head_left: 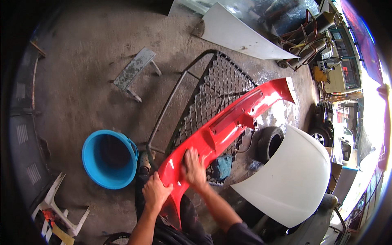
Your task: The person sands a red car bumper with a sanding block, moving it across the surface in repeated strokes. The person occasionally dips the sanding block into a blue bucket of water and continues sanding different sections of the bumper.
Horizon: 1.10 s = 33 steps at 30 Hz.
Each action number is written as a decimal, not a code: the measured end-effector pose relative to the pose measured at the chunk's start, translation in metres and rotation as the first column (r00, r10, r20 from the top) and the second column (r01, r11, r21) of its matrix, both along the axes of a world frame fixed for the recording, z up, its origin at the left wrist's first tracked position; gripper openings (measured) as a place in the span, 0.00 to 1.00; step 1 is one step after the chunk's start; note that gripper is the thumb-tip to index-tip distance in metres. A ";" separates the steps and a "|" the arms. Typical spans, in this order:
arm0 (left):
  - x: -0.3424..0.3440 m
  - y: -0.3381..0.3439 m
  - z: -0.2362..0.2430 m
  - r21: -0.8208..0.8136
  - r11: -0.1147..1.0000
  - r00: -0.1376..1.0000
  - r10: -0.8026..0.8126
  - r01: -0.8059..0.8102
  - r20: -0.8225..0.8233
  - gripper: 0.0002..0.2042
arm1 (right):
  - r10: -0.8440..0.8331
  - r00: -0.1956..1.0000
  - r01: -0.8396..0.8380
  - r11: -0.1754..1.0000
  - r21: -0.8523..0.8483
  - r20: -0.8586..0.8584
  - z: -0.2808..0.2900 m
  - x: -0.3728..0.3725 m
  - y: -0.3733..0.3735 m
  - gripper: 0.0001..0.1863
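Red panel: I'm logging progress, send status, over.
Left hand gripping near edge; right hand on top. Red panel over mesh rack. Blue cloth beside it, apart from both hands.

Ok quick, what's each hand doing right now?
Left hand: holding the red panel by its edge.
Right hand: on the panel's face; can't tell whether it holds anything.

Bare hands (156, 192) (193, 167) near each other

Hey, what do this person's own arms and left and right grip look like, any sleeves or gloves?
No gloves: the left grip and right grip are bare, with slender fingers and no visible markings. A dark sleeve ends near the right elbow; the left sleeve isn't visible.
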State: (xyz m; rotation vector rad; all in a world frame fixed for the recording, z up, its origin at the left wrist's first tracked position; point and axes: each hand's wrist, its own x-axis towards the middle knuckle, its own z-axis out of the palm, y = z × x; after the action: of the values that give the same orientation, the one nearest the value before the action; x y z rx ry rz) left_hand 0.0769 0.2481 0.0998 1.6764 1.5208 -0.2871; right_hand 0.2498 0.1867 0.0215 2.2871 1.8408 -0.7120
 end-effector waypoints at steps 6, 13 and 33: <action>-0.003 0.003 -0.005 0.053 0.998 0.997 -0.029 0.025 0.066 0.28 | -0.004 0.976 -0.005 0.999 0.041 0.216 -0.011 -0.007 0.017 0.38; -0.010 0.002 -0.011 0.038 0.998 0.991 -0.060 0.056 0.120 0.34 | -0.152 0.987 0.133 0.957 0.258 0.052 -0.019 0.020 0.022 0.35; -0.008 -0.005 -0.006 0.068 0.997 0.997 0.033 -0.038 0.076 0.31 | 0.109 0.989 -0.097 0.989 0.114 -0.104 -0.018 0.018 0.023 0.37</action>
State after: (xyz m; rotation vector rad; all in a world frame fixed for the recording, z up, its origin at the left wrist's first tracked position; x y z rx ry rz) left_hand 0.0692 0.2432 0.0943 1.6932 1.5179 -0.1526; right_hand 0.2674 0.2095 0.0030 2.2376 2.0796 -0.7536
